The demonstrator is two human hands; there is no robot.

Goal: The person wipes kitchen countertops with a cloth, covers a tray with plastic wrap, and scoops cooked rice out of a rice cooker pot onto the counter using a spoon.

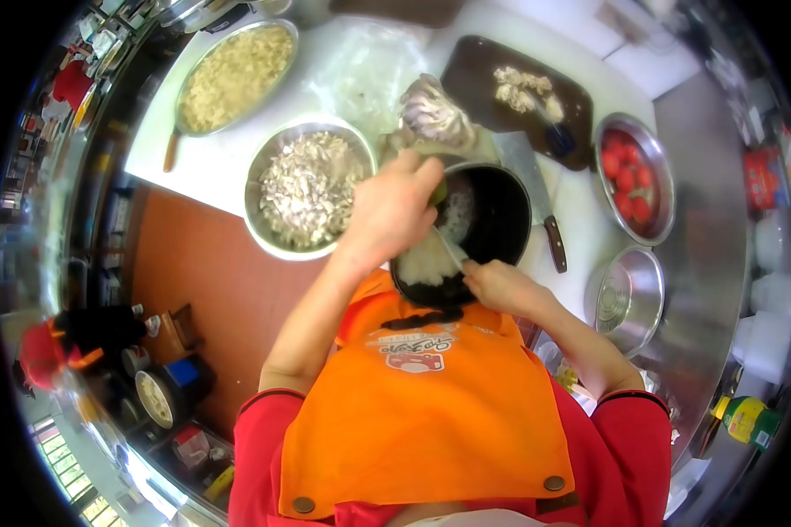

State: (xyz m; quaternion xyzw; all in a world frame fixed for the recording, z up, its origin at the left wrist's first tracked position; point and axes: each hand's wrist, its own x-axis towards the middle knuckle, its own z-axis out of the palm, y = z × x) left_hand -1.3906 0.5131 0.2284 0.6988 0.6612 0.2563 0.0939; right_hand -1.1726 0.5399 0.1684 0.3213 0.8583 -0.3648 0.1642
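Observation:
A black pot [499,206] stands at the table's near edge, against my orange apron. White, pale food [426,262] lies in its near left part. My left hand [394,209] is closed over the pot's left rim, with a small greenish bit [439,191] showing under its fingers. What it grips is mostly hidden. My right hand [497,285], at the pot's near right rim, is closed around a pale, narrow utensil [453,249] that reaches into the pot. Left of the pot is a steel bowl [251,206] of chopped whitish pieces [312,189].
Behind the pot lies a bunch of purplish-white bulbs [435,112]. A cleaver [527,162] rests right of the pot, below a dark cutting board [479,70]. Farther right are a bowl of red tomatoes [627,176] and a steel bowl [631,299]. An oval tray [237,79] sits back left.

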